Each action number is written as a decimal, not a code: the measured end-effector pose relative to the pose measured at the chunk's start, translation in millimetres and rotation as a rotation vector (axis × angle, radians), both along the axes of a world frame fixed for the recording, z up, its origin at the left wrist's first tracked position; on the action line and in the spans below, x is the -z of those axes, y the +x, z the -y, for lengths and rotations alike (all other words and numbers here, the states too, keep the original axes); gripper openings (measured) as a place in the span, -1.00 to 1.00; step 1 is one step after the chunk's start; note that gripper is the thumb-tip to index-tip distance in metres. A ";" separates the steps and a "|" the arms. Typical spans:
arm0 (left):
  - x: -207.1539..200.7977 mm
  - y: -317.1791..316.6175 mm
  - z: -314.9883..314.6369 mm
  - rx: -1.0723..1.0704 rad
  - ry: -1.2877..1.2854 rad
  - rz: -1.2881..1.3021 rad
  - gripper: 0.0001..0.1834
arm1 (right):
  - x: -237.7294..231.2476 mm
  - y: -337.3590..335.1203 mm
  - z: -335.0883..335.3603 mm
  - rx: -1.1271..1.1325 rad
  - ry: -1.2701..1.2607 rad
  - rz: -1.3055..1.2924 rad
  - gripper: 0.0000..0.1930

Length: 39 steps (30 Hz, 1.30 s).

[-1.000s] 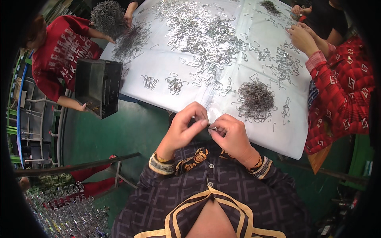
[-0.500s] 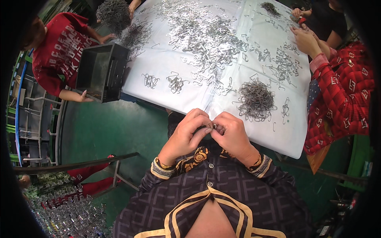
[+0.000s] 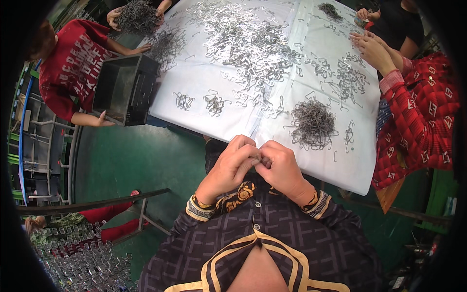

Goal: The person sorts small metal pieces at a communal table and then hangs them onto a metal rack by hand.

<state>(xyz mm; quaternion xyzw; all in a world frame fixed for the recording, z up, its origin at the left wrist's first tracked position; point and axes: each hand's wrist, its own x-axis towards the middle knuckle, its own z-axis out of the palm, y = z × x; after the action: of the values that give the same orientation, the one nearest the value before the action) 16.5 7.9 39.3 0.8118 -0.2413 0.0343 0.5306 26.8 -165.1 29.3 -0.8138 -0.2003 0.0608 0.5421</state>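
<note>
Both of my hands meet just off the near edge of the white-covered table (image 3: 204, 127). Fingertips of my left hand (image 3: 229, 164) are pinched together and touch those of my right hand (image 3: 284, 168), also closed. What they hold between them is small and hidden by the fingers. Closest to my right hand lies a dense heap of dark bent-wire hooks (image 3: 314, 125) on the table. Two small clusters, one of wire hooks (image 3: 214, 103) and a looser one beside it, lie beyond my left hand. A wide spread of shiny metal hooks (image 3: 253, 53) covers the table's middle.
On the left, a person in a red top (image 3: 73, 63) holds a black plastic crate (image 3: 116, 87) against the table edge. Another person's hands grip a wire-hook bundle (image 3: 137, 19) behind it. Someone in red checked sleeves (image 3: 413, 107) works at the right edge. A dark rail (image 3: 92, 204) stands lower left.
My fingers have shifted slightly and closed tighter, hiding the small shiny bit seen between them earlier. At the far left, another person's second hand has come onto the wire bundle.
</note>
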 end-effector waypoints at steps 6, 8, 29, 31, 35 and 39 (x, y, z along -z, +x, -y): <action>3.2 -2.9 6.3 -0.084 -0.110 0.035 -0.85 | -1.8 2.6 2.3 0.044 0.042 -0.005 -0.88; 4.4 -4.9 7.1 -0.097 -0.191 -0.001 -0.86 | -1.8 5.2 4.1 0.045 0.070 0.015 -0.85; -88.9 20.7 -43.6 -0.174 -0.505 0.197 -0.86 | 83.6 43.8 14.2 0.277 -0.487 0.554 -0.75; -106.0 27.7 -56.2 -0.184 -0.510 0.230 -0.88 | 84.1 44.1 13.9 0.258 -0.519 0.607 -0.72; -137.9 45.5 -95.7 -0.166 -0.449 0.425 -0.85 | 87.4 47.1 11.8 0.232 -0.544 0.618 -0.68; -192.5 47.5 -125.4 -0.190 -0.374 0.581 -0.78 | 88.6 48.1 7.9 0.244 -0.544 0.611 -0.67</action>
<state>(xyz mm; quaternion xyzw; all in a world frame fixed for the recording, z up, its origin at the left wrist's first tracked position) 64.1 133.3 231.8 0.6760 -0.2951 0.3564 0.5735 75.0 -173.0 -59.3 -0.9255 -0.2306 -0.1971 0.2268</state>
